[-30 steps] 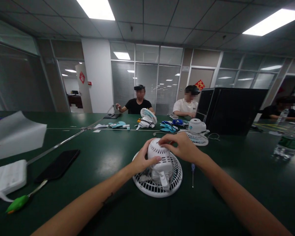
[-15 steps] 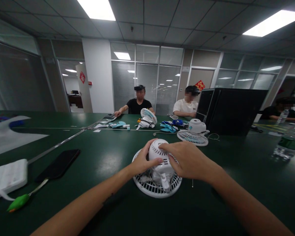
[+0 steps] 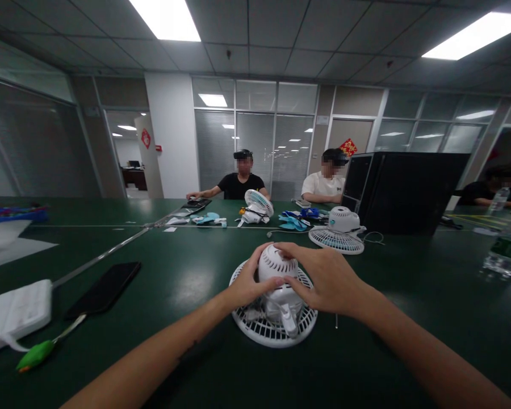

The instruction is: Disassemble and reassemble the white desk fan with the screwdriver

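Observation:
A white electric fan point(image 3: 279, 295) lies grille down on the green table, its rounded, slotted motor housing pointing up. My left hand point(image 3: 249, 279) curves round the housing's left side, thumb across its front. From the right, my right hand point(image 3: 323, 278) grips the housing, with fingers over the top and thumb on the front near the left thumb. The fan's clip or bracket and a cord hang at the front, over the grille. Part of the grille is hidden behind my hands.
Another white fan point(image 3: 338, 236) lies behind, before a black computer case point(image 3: 413, 193). A third fan point(image 3: 256, 207) sits near a person in black. Light blue blades point(image 3: 208, 218) lie at mid-table. At left are a phone point(image 3: 104, 288) and a white box point(image 3: 19, 312); a bottle point(image 3: 509, 250) stands right.
My right hand has shifted from a pointing finger on top of the housing to a wider grip, its thumb now on the front. The left hand keeps its hold.

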`<state>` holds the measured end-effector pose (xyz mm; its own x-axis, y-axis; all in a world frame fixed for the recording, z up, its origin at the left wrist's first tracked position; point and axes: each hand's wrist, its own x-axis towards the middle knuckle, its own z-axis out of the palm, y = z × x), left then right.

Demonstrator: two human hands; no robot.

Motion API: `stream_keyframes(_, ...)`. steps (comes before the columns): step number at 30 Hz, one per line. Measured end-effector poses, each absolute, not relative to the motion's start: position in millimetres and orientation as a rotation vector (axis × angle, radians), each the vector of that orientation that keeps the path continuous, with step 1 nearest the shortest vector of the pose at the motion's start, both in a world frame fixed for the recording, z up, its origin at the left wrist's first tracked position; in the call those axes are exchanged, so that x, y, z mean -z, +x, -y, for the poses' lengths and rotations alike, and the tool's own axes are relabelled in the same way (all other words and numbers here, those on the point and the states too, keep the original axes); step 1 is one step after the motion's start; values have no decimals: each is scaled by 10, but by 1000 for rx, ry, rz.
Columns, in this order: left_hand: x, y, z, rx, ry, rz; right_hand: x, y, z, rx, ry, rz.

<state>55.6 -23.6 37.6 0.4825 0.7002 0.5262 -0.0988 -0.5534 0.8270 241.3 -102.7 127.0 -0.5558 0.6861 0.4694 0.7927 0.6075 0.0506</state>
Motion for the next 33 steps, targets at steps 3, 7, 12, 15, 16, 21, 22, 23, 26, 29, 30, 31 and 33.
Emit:
stream_keyframes(3, -379, 557, 239, -1177, 1857, -512, -1278, 2400, 1042, 332, -1186, 2436)
stream_keyframes(7, -375, 547, 231, -1184, 1841, -523, -1271, 2416, 969, 199, -1093, 2387)
stream_keyframes(12, -376, 534, 235, -1166, 1834, -510, -1278, 2462, 848, 17, -1025, 2329)
stream_keyframes(15, -389, 542, 254, -1154, 1861, -523, -1309, 2481, 812, -90, -997, 2295)
stream_keyframes(16, -394, 547, 260, -1153, 1871, -527, -1323, 2485, 804, -125, -992, 2275)
stream_keyframes(21, -400, 565, 279, -1171, 1885, -539, -1393, 2481, 766, -295, -1022, 2213)
stream_keyframes(22, -398, 566, 280, -1171, 1880, -534, -1400, 2478, 753, -327, -1029, 2205)
stream_keyframes(23, -396, 566, 280, -1171, 1874, -529, -1403, 2474, 737, -355, -1033, 2192)
stream_keyframes(26, -393, 568, 282, -1178, 1867, -542, -1402, 2467, 680, -385, -1022, 2127)
stream_keyframes(29, -397, 572, 288, -1177, 1875, -551, -1425, 2464, 647, -423, -1002, 2098)
stream_keyframes(30, -400, 574, 292, -1173, 1879, -547, -1444, 2462, 651, -438, -1002, 2114)
stream_keyframes(31, -404, 575, 296, -1168, 1881, -544, -1468, 2458, 664, -440, -1008, 2146)
stream_keyframes(33, -413, 575, 305, -1162, 1881, -547, -1522, 2444, 712, -379, -1035, 2244)
